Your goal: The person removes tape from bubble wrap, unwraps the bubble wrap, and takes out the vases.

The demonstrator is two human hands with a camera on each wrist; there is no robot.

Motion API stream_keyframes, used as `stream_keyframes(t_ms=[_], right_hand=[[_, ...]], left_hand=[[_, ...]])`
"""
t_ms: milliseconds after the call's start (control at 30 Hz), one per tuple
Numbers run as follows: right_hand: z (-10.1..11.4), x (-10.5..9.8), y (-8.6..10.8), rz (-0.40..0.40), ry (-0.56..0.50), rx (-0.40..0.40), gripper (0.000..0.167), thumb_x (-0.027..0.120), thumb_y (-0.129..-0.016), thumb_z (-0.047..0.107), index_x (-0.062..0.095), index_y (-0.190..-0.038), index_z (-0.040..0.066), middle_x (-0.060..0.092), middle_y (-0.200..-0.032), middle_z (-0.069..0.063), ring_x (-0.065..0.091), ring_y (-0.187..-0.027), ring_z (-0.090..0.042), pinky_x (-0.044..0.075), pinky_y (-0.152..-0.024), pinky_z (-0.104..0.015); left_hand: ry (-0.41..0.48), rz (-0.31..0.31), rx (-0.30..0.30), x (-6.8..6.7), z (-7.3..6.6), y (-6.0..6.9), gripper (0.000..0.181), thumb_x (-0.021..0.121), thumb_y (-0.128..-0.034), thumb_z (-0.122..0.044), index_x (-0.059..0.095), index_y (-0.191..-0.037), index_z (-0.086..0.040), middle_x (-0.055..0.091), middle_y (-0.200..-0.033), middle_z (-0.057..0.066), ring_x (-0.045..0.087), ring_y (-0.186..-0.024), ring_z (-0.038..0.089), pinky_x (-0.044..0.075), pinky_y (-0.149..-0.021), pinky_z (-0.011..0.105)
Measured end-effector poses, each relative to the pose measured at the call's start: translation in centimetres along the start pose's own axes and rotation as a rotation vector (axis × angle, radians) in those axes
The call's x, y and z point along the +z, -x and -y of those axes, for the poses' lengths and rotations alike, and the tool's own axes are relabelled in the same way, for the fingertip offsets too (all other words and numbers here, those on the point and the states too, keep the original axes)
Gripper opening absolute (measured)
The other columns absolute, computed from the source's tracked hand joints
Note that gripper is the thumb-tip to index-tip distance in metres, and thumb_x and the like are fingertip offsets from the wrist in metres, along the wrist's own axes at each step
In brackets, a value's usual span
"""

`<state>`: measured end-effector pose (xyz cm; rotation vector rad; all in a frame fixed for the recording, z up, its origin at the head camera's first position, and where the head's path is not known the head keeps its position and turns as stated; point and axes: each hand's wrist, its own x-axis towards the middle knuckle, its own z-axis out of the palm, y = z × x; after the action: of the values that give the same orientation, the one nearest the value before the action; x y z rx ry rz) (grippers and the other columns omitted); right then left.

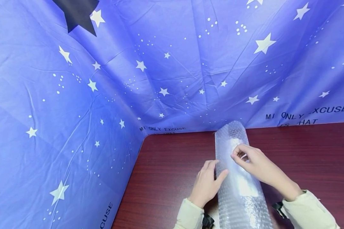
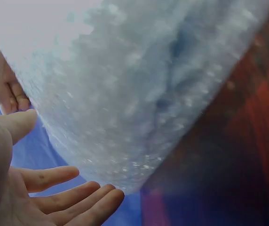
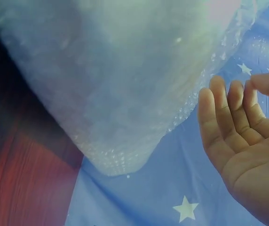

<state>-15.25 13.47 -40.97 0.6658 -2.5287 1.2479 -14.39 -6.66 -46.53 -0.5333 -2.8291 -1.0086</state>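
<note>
A long bubble wrap roll [image 1: 240,194], or something rolled in bubble wrap, lies lengthwise on the table in front of me. Its middle is smooth and glossy, while bubbles show at both ends. My left hand [image 1: 207,183] is at its left side, fingers spread and slightly bent, thumb at the wrap's edge. In the left wrist view those fingers [image 2: 71,186] are loosely extended beside the wrap. Over the glossy part is my right hand [image 1: 256,162], thumb tip close to the index fingertip. The right wrist view shows gently bent fingers [image 3: 235,113] and no visible object between them.
The dark red wooden table [image 1: 166,159] extends to both sides of the roll. A blue curtain [image 1: 177,63] with white stars and printed words hangs behind it and along the left. Black straps [image 1: 280,210] sit near the cream sleeves [image 1: 308,210].
</note>
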Motion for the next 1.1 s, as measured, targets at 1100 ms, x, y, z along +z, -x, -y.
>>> stream_keyframes(t_ms=[1100], right_hand=[[0.3,2.1,-1.2,0.044,0.080,-0.086,0.014,0.068,-0.092,0.008,0.063,-0.105,0.005,0.063,-0.084,0.010,0.059,-0.076,0.000,0.055,-0.067,-0.025]], left_hand=[[0.063,-0.045,-0.027,-3.1,0.7,0.3,0.058,0.065,-0.0916,-0.039,0.052,-0.142,-0.013,0.060,-0.128,0.001,0.064,-0.089,0.010,0.053,-0.078,0.022]])
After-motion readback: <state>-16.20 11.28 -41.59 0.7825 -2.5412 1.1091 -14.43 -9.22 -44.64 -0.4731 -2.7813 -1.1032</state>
